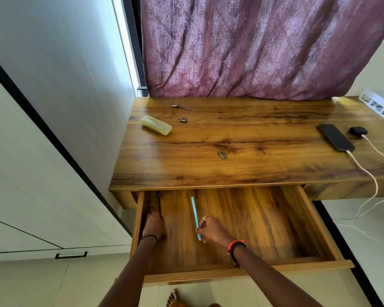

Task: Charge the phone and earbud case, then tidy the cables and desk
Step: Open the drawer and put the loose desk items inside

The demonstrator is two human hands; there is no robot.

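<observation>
The drawer point(319, 231) stood pulled well out from under the front edge of the desk point(231, 138), its wooden floor mostly bare between the side walls. The left hand point(152, 224) reached in hard against the drawer's left wall, over a dark pen point(159, 202) lying along that wall; in the motion blur it could not be told whether the fingers gripped the pen or only lay on it. The right hand point(211, 229) was near the drawer's middle, fingers and thumb pinching the lower end of a light-blue stick point(195, 214) that pointed toward the desk. On the desk's right end the phone point(335, 137) lay flat, near the front edge, with a white cable point(361, 167) plugged into its near end and falling over that edge. Just beside it, farther back, the earbud case point(358, 130) had a second white cable point(380, 152) plugged in, running off to the right. A power strip point(379, 107) sat at the far right corner. On the left half lay a yellowish case point(156, 125), a spoon point(182, 107) near the back edge and two small metal trinkets point(182, 120), with wide bare wood between them. A purple curtain point(253, 45) hung down to the desk's back edge.
</observation>
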